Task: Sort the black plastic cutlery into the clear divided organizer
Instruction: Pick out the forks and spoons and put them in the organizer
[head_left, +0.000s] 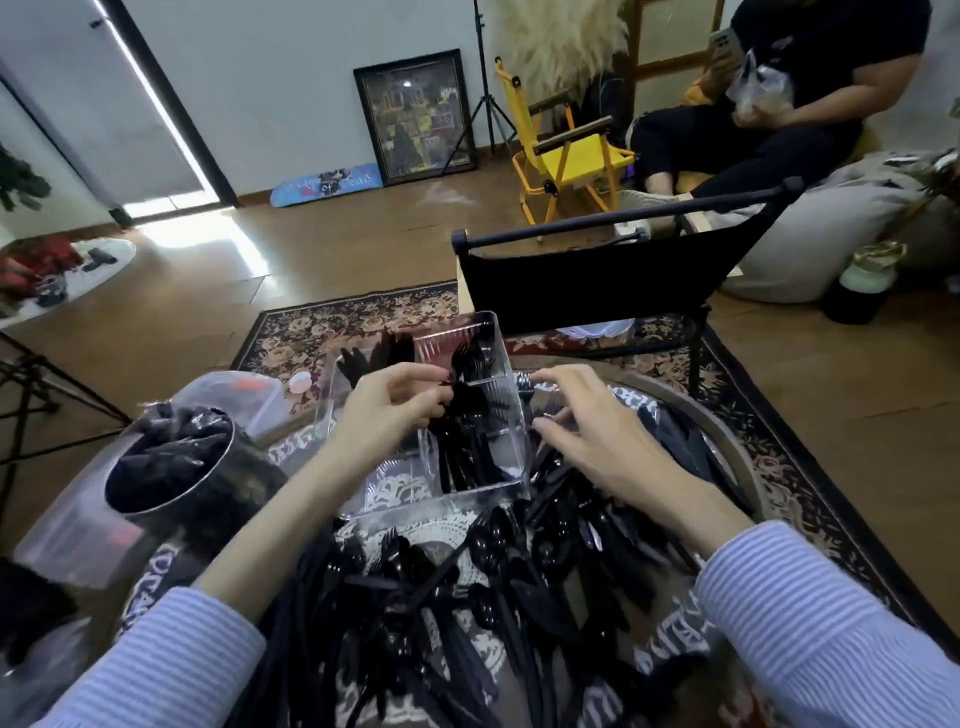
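The clear divided organizer (511, 441) stands in the middle of the table, with black forks in its right-hand compartments. My left hand (387, 402) reaches over it from the left, fingers curled round a bunch of black forks (467, 397) above the compartments. My right hand (589, 421) sits just outside the organizer's right wall, with finger and thumb curled on a black cutlery piece (524, 387). A loose pile of black cutlery (467, 577) covers the table in front of the organizer and to its right.
A black cylindrical holder (156, 499) filled with cutlery lies tilted at the left, inside clear plastic packaging (244, 397). A black folding chair (597, 275) stands just behind the table. A person sits at the far right; a yellow chair (571, 156) is beyond.
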